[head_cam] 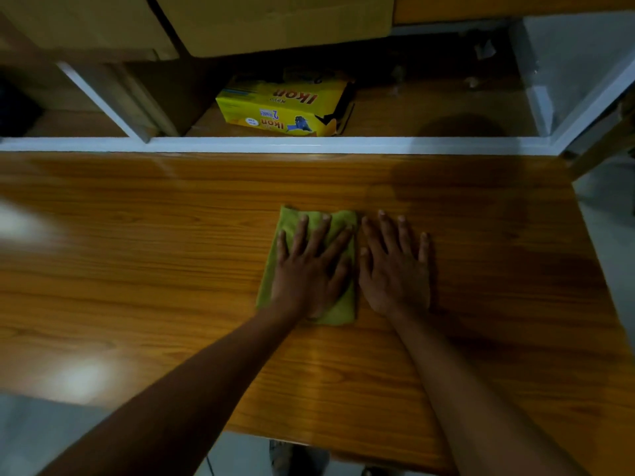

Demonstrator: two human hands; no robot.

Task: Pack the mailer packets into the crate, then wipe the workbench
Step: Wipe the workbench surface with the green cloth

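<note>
Dim wooden worktop (pixel 137 269). I see green cloth (pixel 338 309) under flat left hand (pixel 309 269), long axis running away from me; right hand (pixel 395 269) flat beside, fingers straight, gripping nothing.

Pressing my left hand (pixel 311 269) flat on green cloth (pixel 338 309), soft, matt, slightly napped. My right hand (pixel 395 269) lying on bare workbench (pixel 154 269), wood-grain top, smooth, glossy, throwing back light near left edge. Beyond far edge, white painted frame (pixel 309 145) looking matt; yellow box (pixel 281 109) showing printed glossy card; brown cartons (pixel 275 22) looking matt cardboard.
</note>
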